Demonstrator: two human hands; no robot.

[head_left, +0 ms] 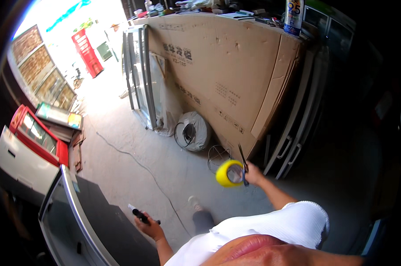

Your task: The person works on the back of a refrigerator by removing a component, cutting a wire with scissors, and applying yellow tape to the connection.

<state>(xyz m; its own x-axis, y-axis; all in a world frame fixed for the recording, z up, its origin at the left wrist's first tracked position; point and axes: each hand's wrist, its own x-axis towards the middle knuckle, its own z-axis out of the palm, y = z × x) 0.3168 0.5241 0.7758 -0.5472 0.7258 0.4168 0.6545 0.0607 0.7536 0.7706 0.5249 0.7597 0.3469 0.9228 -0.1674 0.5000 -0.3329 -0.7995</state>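
My left hand (151, 228), low in the centre-left, has its fingers closed round a black tool (140, 216) with a pale tip, too small to identify. To its left stands a grey-framed glass door panel (64, 217). My right hand (254, 174), out to the right, grips a roll of yellow tape (224, 174) together with dark-bladed scissors (244, 164), which point upward. Behind that hand are a large cardboard box (236, 66) and a wire ring frame (218, 157) on the floor.
A grey cable crosses the concrete floor (116, 168). A wrapped coil (196, 131) and framed glass panels (138, 75) lean by the box. Red and white doors (25, 157) stack at left. Dark tall panels (298, 115) stand right. A bright doorway with a red object (87, 53) is beyond.
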